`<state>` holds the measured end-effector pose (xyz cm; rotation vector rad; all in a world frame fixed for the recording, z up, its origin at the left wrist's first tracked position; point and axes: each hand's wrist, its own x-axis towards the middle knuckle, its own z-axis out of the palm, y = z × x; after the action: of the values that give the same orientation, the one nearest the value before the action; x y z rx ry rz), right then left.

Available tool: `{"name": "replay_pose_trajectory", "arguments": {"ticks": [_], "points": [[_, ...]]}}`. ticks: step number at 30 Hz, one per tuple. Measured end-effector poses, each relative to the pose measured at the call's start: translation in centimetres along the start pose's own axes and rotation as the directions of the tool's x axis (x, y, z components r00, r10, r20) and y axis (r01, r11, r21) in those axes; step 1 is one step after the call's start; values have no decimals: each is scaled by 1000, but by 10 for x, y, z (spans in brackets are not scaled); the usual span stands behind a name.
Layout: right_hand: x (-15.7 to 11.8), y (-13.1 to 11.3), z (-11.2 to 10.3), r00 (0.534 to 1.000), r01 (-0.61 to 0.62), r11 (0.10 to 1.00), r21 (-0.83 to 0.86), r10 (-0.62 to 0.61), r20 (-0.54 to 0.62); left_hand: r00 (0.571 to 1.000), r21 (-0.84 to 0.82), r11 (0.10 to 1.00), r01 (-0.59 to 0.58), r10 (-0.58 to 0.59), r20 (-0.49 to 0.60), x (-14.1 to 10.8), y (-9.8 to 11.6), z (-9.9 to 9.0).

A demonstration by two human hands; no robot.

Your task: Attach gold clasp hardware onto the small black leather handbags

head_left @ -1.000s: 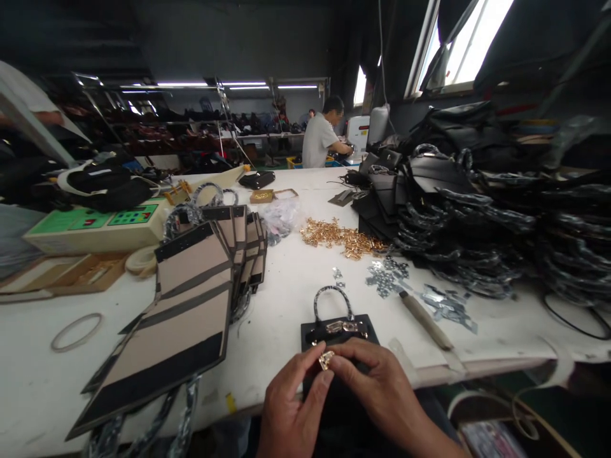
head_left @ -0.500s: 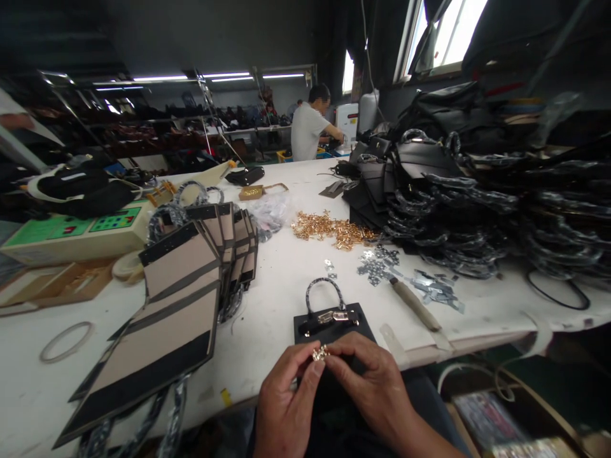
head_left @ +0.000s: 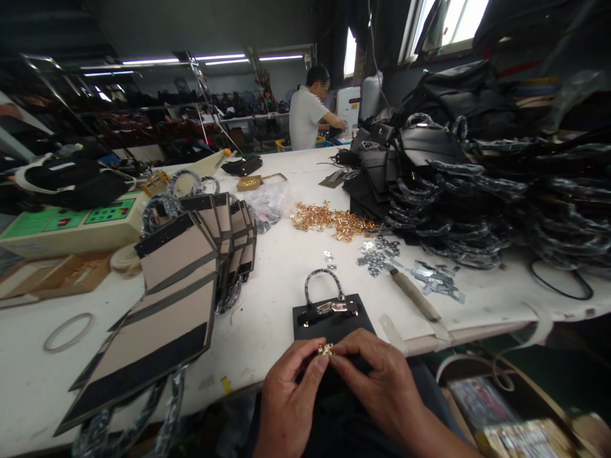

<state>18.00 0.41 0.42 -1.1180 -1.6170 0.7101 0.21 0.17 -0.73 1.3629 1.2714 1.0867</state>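
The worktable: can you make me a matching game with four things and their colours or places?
Things
1. Shiny gold metal
2. Thin ring
3. Bag piece with a handle
4. Machine's top panel

Colours or places
A. Green
B. Between the fingertips of the left hand and right hand
C. Flat on the far left of the table
D. Black

Right pairs: 1-B, 2-C, 3-D, 4-A

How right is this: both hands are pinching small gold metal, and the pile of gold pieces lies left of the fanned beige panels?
Not quite: the head view shows the pile of gold pieces to the right of the fanned beige panels, not left. The left hand and right hand are pinching small gold metal.
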Motion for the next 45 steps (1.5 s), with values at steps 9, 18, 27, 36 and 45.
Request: {"name": "replay_pose_trajectory", "arguments": {"ticks": [9, 18, 27, 36, 45], "points": [[7, -4, -7, 962, -255, 947, 197, 229, 147, 1000, 6, 1000, -2, 2, 22, -5, 2, 0], [11, -4, -18, 967, -198, 930, 309, 134, 217, 998, 6, 1000, -30, 30, 59, -6, 13, 2], [11, 5, -20, 968, -205, 873, 443, 114, 225, 999, 19, 999, -47, 47, 1, -8, 17, 9], [24, 2, -31, 956, -218, 902, 373, 122, 266, 948, 242, 921, -307, 319, -11, -6, 26, 8], [7, -12, -17, 982, -176, 943, 282, 148, 119, 868, 388, 803, -452, 496, -16, -11, 28, 13]]}}
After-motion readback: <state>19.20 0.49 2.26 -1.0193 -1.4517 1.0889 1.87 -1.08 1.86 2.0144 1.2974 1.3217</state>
